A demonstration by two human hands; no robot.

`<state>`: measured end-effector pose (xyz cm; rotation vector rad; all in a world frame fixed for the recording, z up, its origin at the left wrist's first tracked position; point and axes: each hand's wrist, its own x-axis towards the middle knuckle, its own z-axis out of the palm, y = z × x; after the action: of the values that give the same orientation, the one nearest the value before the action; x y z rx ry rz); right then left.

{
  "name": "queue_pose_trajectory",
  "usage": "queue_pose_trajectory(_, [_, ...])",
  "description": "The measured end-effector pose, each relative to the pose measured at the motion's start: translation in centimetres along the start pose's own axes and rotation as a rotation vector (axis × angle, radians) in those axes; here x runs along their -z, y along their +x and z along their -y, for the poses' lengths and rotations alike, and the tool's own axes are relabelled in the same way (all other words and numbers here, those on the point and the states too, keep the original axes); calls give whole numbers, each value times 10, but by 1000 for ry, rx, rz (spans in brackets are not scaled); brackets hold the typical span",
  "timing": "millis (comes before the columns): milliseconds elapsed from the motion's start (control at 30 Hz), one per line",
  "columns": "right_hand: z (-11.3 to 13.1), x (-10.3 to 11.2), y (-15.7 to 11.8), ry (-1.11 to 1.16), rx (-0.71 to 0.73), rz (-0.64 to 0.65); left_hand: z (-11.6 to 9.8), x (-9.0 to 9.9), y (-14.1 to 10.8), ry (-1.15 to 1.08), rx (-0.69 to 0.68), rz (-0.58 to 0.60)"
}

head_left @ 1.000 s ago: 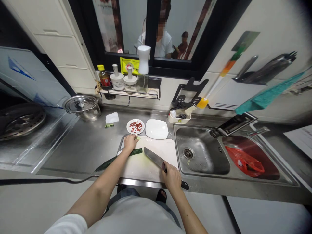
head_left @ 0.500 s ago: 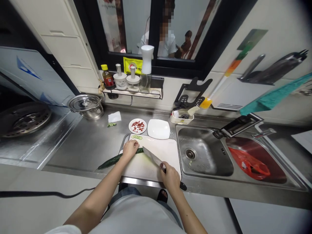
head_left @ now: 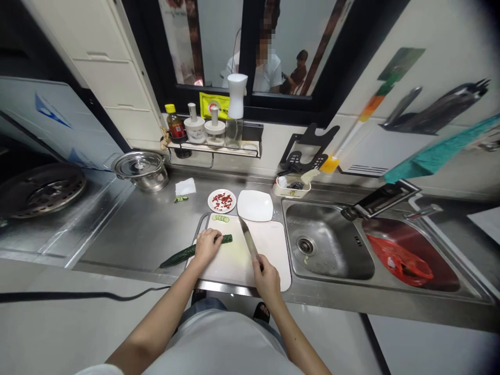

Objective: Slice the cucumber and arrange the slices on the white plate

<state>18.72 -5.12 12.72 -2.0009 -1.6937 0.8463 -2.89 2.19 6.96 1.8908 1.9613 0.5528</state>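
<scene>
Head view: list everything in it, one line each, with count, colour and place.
cucumber: 1, dark green, across the board's left edge
cucumber slices: a few, pale green, board's far edge
knife: 1, steel, over the board
cutting board: 1, white, counter front
small plate: 1, white with red pieces, behind the board
square plate: 1, white, beside it
pot: 1, steel, lidded, far left
sink: 1, steel, right of the board
basin: 1, red, right sink bowl
shelf: 1, holding bottles and jars, at the wall
left hand: 1, on the cucumber
right hand: 1, gripping the knife handle
</scene>
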Motion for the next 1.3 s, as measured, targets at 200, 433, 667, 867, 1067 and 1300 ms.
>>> queue_pose_trajectory(200, [10,-7,9,-84,26,24,-1,-2,-2,-28,-80,-7])
queue_pose_trajectory(433, [18,-17,25,-284,46,129,-1,-8,3,-37,-220,22])
queue_pose_trajectory(667, [32,-24,34,-362,29,237,0,-12,13,-20,-278,124])
queue_pose_trajectory(867, [39,-27,37,-366,28,269,3,-16,14,-26,-289,127])
queue_pose_trajectory(1067, [39,-29,36,-359,41,265,4,-18,13,-23,-301,106])
queue_pose_trajectory(1300, [41,-29,35,-366,43,272,5,-18,13,-27,-320,88])
